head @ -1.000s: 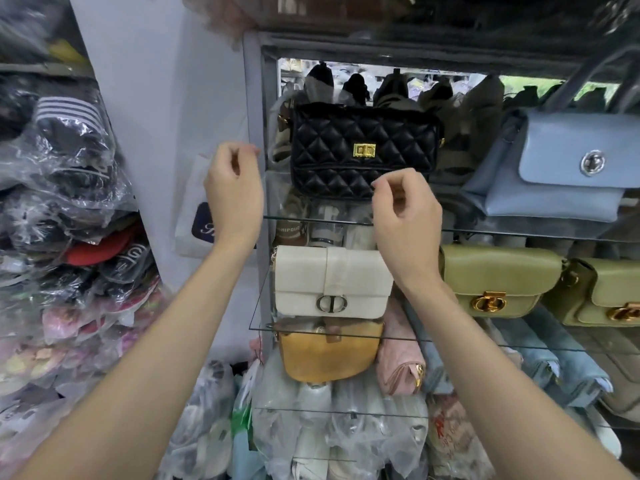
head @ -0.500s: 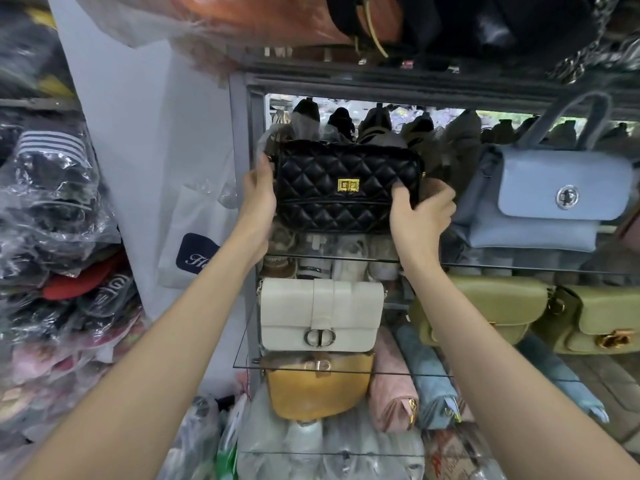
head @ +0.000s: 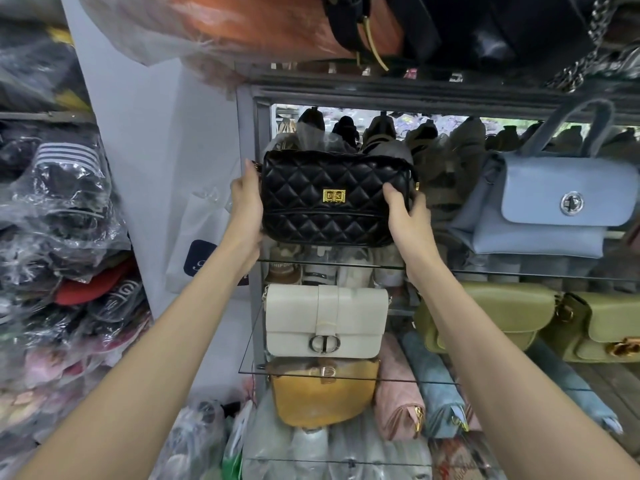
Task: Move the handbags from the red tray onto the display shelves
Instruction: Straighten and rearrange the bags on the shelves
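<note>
- The black quilted handbag (head: 332, 199) is at the left end of the upper glass shelf (head: 485, 271). It is upright, with its gold clasp facing near.
- Whether its base touches the glass or hangs just above it cannot be told.
- The left hand (head: 244, 209) lies flat against the bag's left end, fingers straight and pointing up.
- The right hand (head: 407, 216) grips the right end, with the thumb on the front face and the fingers wrapped behind.
- The bag lies directly between the hands. Its long axis runs left to right, parallel with the shelf's front edge, and both hands are equally near.
- My judgement is that this is the placing step. What is left is to settle the bag squarely, then let go outward at each end.
- The blue handbag (head: 547, 206) stands to the right on the same shelf, apart from the black one, so there is room to release.
- A white handbag (head: 325, 320) sits on the shelf below.
- The red tray is not in view.
</note>
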